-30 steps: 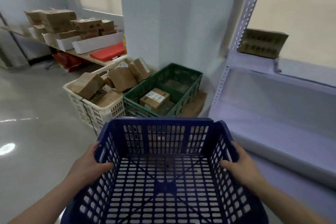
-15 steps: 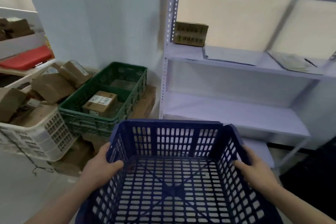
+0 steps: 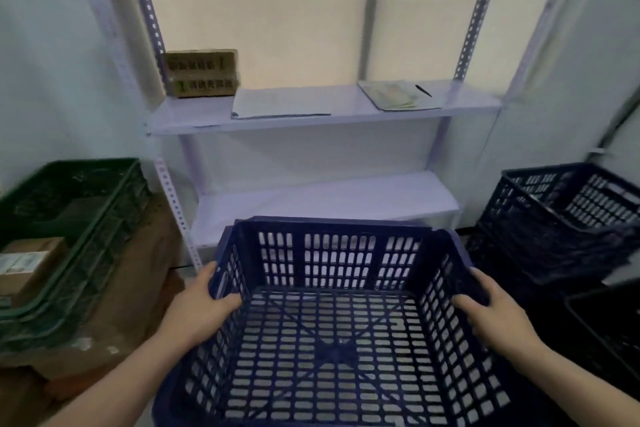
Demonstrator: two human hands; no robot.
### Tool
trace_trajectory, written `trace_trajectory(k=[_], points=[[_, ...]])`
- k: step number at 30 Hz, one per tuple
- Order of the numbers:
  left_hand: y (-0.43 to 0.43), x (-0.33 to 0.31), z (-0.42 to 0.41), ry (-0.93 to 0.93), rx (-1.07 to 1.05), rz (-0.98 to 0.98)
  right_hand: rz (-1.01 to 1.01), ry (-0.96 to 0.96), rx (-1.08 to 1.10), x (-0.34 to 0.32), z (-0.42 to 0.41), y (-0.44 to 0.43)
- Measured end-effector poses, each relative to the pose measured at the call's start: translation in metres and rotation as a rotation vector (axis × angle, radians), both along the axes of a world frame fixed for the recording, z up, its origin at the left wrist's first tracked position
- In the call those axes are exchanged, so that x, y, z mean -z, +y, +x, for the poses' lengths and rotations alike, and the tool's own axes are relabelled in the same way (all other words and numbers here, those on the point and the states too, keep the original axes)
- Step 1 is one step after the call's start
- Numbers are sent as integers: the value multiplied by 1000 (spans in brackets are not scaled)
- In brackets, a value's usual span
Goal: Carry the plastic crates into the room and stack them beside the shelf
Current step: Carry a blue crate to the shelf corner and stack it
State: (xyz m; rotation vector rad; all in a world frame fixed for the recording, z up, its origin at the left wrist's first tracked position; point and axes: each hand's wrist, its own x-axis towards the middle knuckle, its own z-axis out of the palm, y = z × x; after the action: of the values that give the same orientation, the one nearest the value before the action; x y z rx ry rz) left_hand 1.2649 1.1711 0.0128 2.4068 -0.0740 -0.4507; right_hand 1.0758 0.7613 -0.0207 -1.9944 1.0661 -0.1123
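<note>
I hold an empty blue plastic crate (image 3: 332, 340) in front of me, low in the head view. My left hand (image 3: 201, 308) grips its left rim and my right hand (image 3: 491, 312) grips its right rim. Straight ahead stands the pale metal shelf (image 3: 311, 114). To the right of the shelf stands a dark blue crate (image 3: 561, 218) on top of other dark crates, and the corner of one more dark crate (image 3: 609, 329) shows at the right edge.
A green crate (image 3: 69, 236) with a small cardboard box (image 3: 27, 263) inside sits left of the shelf on flattened cardboard (image 3: 131, 305). On the shelf lie a cardboard box (image 3: 201, 73), papers (image 3: 277, 102) and a clipboard with a pen (image 3: 398, 95).
The view has swung right: the white and green crates slid off to the left, the shelf is now centred, and the dark crates at the right came into view. Both hands still hold the blue crate.
</note>
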Motion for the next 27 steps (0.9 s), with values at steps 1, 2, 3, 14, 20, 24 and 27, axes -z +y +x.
trace_trajectory(k=[1,2,3,14,20,24,27], points=[[-25,-4,0,-12,17,2,-1,-7,23,-1,-8,-22],[-50,-9,0,-24,32,4,-1,-20,39,-4,-16,-42],[-75,-14,-1,-36,46,3,-2,-29,56,-7,-23,-62],[-301,-52,-10,-107,246,-90,-111,-117,232,-52,-119,-233],[-403,-55,-11,-112,446,-153,-197,-82,449,-70,-178,-268],[-464,-51,-14,-77,586,-192,-215,-89,605,-67,-222,-277],[-508,-48,-22,-66,700,-220,-224,-87,722,-66,-251,-276]])
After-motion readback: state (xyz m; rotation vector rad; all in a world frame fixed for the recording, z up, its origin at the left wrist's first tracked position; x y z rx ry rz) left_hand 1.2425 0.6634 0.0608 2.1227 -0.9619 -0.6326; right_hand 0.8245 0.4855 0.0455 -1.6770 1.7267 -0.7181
